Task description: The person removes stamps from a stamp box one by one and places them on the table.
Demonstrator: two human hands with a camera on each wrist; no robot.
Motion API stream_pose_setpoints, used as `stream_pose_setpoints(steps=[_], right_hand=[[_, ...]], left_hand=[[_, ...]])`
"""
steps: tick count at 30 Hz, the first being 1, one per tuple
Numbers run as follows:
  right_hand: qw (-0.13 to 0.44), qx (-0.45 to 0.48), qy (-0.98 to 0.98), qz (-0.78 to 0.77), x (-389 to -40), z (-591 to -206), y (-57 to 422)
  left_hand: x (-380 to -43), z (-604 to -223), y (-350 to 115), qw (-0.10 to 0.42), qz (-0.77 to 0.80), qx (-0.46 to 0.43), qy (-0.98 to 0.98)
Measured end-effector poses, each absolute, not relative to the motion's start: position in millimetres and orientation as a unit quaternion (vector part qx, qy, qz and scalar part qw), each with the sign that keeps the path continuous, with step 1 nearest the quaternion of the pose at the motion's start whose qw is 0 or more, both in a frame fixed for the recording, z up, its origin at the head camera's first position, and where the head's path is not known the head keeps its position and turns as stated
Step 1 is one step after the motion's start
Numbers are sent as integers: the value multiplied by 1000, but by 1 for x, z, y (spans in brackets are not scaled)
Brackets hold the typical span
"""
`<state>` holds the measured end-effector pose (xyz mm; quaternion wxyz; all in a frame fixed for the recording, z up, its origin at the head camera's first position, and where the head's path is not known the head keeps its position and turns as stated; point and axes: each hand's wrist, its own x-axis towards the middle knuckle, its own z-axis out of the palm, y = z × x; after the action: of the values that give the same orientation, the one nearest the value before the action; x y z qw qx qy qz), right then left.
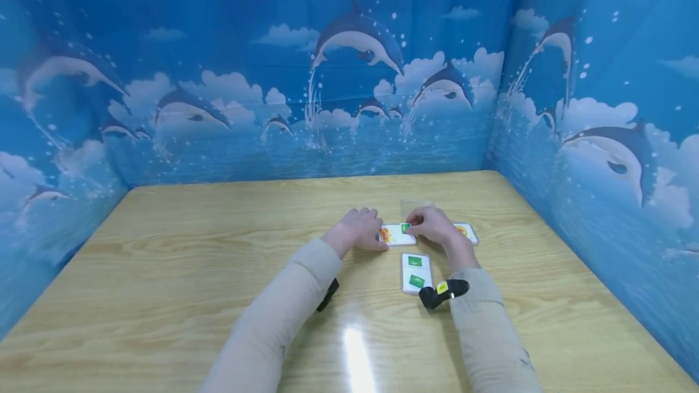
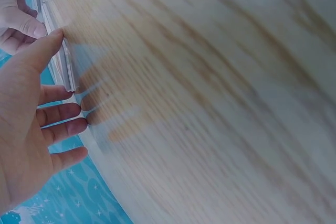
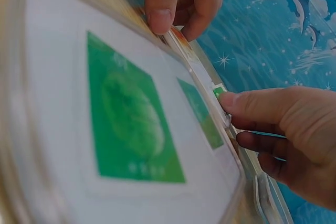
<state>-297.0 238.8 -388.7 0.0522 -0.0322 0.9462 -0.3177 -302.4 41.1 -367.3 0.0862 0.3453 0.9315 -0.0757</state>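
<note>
My left hand [image 1: 360, 229] holds the left end of a flat, clear-edged white case [image 1: 394, 236] on the table, thumb at the near edge and fingers around the far side. An orange picture shows at that end. At the case's right end, my right hand [image 1: 434, 226] pinches a small green picture card [image 1: 406, 228] between thumb and forefinger; the card touches the case or sits just over it. In the right wrist view, the thumb hides part of this green card [image 3: 218, 92]. Nearer me lies a second white case [image 1: 405, 284] bearing two green pictures.
Another white case [image 1: 472, 234] with an orange picture lies partly behind the right forearm. A transparent sheet or lid [image 1: 411, 206] is beyond the right hand. The wooden table [image 1: 191, 272] meets blue dolphin-print curtains [image 1: 246, 144] at the back and right.
</note>
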Motion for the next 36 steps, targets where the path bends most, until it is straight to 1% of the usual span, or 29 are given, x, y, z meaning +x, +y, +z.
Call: stream_pose_setpoints(steps=[6, 14, 18, 22, 29, 36], right_hand=[[42, -44, 950, -307, -297, -388, 241], [100, -35, 927, -361, -299, -380, 251], [112, -17, 924, -366, -300, -373, 253], [101, -12, 919, -380, -304, -368, 253], [67, -52, 923, -375, -316, -362, 245], [45, -65, 921, -381, -333, -362, 235]], left_hand=[[-300, -366, 39, 82, -78, 347, 931], [-302, -367, 38, 93, -86, 344, 930], [-302, -368, 37, 92, -82, 348, 929], [-301, -367, 36, 84, -84, 354, 928], [-306, -371, 36, 85, -83, 359, 926], [-307, -372, 37, 83, -85, 359, 926]])
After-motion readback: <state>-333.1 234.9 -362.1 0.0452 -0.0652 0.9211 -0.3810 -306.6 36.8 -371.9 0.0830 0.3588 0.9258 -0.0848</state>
